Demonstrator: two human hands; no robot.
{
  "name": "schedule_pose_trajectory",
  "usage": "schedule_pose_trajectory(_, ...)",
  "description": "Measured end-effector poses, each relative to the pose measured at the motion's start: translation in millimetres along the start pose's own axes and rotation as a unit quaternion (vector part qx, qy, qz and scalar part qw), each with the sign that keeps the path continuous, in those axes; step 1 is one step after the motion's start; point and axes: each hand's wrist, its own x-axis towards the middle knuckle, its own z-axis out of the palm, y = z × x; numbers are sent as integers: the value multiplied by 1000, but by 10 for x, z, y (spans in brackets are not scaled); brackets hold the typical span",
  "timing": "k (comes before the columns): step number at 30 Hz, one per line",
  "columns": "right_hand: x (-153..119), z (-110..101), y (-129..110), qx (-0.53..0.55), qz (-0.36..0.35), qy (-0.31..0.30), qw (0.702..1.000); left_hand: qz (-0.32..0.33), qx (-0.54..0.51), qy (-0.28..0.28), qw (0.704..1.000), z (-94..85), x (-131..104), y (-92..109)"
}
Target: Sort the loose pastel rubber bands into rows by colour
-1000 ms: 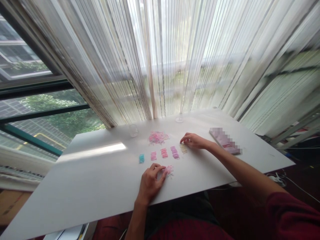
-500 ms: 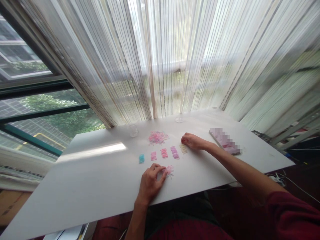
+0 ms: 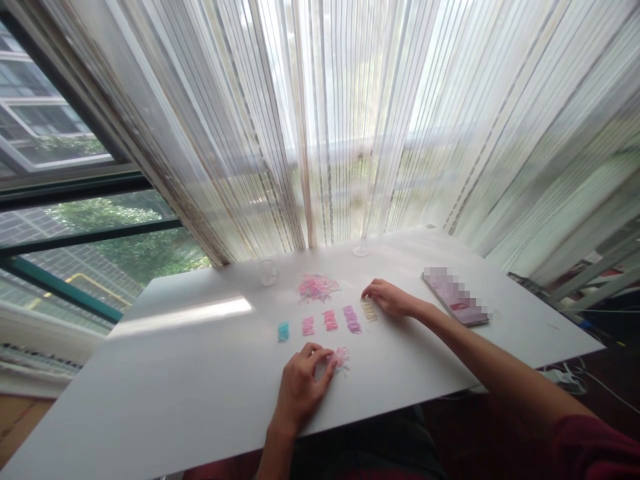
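Note:
My left hand rests low on the table, thumb and forefinger curled together at the edge of a small loose heap of pale pink pieces. Farther right, my right hand has its fingers bunched just above a pale yellow group of thin pieces. Anything pinched in either hand is too small to make out. Between the hands runs a line of sorted groups: turquoise, pink, coral pink and purple. Behind them lies a larger mixed pile, mostly pink.
The white table stands against a striped sheer curtain. A clear container and a round clear object sit along its back. At the right lies a flat pink box or book, partly blurred out.
The whole scene sits slightly lower in the picture as the head view tilts up. Both hands keep nearly the same places beside the pale pink heap and the yellow group.

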Motion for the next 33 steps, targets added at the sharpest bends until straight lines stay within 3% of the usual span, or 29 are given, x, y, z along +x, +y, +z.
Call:
schedule_pose_trajectory(12, -10, 38, -13, 20, -8, 12, 1000, -3, 2, 2, 1000, 7, 0, -2)
schedule_pose_trajectory(19, -82, 33, -67, 40, 28, 95, 994, 5, -4, 4, 1000, -1, 2, -4)
schedule_pose_trajectory(24, -404, 175, -531, 57, 31, 161, 985, 9, -5, -4, 1000, -4, 1, -5)
schedule_pose_trajectory(29, -751, 570, -1132, 99, -18, 126, 987, 8, -6, -3, 1000, -9, 2, -3)
schedule_pose_trajectory(33, -811, 783, -1281, 92, -4, 109, 990, 7, -11, -4, 1000, -23, 0, 5)
